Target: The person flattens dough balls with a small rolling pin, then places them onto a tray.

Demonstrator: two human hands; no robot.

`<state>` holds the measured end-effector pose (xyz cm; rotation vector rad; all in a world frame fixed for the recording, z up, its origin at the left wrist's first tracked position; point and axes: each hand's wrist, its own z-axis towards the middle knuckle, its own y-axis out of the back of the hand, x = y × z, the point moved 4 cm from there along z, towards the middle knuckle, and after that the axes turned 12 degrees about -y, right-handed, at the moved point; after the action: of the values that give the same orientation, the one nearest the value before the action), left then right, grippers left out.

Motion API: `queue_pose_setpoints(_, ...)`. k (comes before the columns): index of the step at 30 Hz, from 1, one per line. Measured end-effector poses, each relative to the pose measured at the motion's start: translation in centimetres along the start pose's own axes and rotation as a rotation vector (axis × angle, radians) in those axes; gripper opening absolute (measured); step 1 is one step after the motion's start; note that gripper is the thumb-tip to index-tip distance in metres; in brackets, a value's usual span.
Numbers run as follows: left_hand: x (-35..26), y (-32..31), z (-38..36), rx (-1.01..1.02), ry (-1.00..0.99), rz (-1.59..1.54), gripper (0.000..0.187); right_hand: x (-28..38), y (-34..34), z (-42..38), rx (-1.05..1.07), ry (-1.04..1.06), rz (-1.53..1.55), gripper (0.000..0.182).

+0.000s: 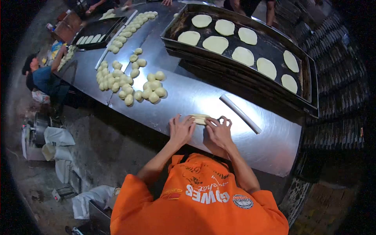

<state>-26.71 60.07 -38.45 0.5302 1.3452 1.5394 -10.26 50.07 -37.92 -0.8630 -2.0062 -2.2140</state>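
A pale, elongated piece of dough (200, 119) lies at the near side of the metal table, between my two hands. My left hand (182, 130) has its fingertips closed on the dough's left end. At the other end, the fingers of my right hand (219, 131) grip the dough, thumb and forefinger bent. To the right of my hands rests a grey rolling pin (240, 114), apart from them. Several round dough balls (150, 88) are heaped on the table to the left, past my left hand.
A stack of dark baking trays (250, 67) stands at the back right, with several flat dough rounds (243, 56) on top. Another tray (100, 27) holds dough strips at the far left. A co-worker (45, 80) is at the table's left side. Racks (337, 86) fill the right.
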Motion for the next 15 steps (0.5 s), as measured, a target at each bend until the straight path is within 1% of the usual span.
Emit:
queue_pose_setpoints(1,0.6,1.3,0.8,0.097,0.126,-0.072,0.029,-0.8,1.0,-0.2,0.088,-0.058,0.046,0.03)
queue_pose_setpoints(2,0.8,2.3,0.5,0.1,0.136,-0.077,0.029,-2.7,1.6,-0.2,0.04,-0.075,0.029,0.027)
queue_pose_setpoints(3,1.7,3.6,0.6,-0.013,0.164,-0.071,0.029,-5.2,2.7,-0.4,-0.003,-0.095,-0.006,0.025)
queue_pose_setpoints(4,2.8,4.8,1.2,-0.129,0.186,-0.063,0.028,-8.4,4.1,-0.4,-0.125,-0.084,0.061,0.024)
queue_pose_setpoints(5,3.8,5.5,1.7,-0.134,0.187,-0.065,0.028,-9.3,6.7,-0.8,-0.24,-0.25,0.123,0.026)
queue_pose_setpoints(6,4.7,6.1,1.9,-0.195,0.197,-0.09,0.027,-11.4,6.8,-1.9,-0.407,-0.311,-0.134,0.028)
queue_pose_setpoints(7,5.3,6.5,2.4,-0.253,0.206,-0.115,0.026,-12.4,6.4,-1.8,-0.316,-0.362,-0.058,0.029)
queue_pose_setpoints(8,5.6,6.4,3.2,-0.246,0.212,-0.121,0.026,-13.3,5.8,-2.0,-0.222,-0.416,0.019,0.031)
queue_pose_setpoints(10,5.2,5.6,5.9,-0.265,0.073,-0.261,0.026,-10.6,5.3,-1.4,-0.172,-0.26,0.02,0.033)
queue_pose_setpoints(11,5.0,4.8,6.8,-0.256,0.084,-0.264,0.026,-8.7,4.4,-1.1,-0.255,-0.111,0.045,0.034)
queue_pose_setpoints(12,4.5,3.4,7.6,-0.232,0.023,-0.22,0.029,-6.2,3.6,-0.8,-0.211,-0.086,0.118,0.035)
queue_pose_setpoints(13,3.9,2.0,7.8,-0.21,-0.036,-0.177,0.031,-4.7,2.4,-0.4,-0.244,0.018,0.139,0.037)
queue_pose_setpoints(14,3.6,0.6,7.1,-0.196,-0.018,-0.183,0.031,-3.4,0.6,0.0,-0.209,0.01,0.148,0.034)
queue_pose_setpoints(15,3.1,-0.8,5.6,-0.145,-0.025,-0.068,0.034,-1.8,0.4,-0.4,-0.223,-0.012,0.16,0.032)
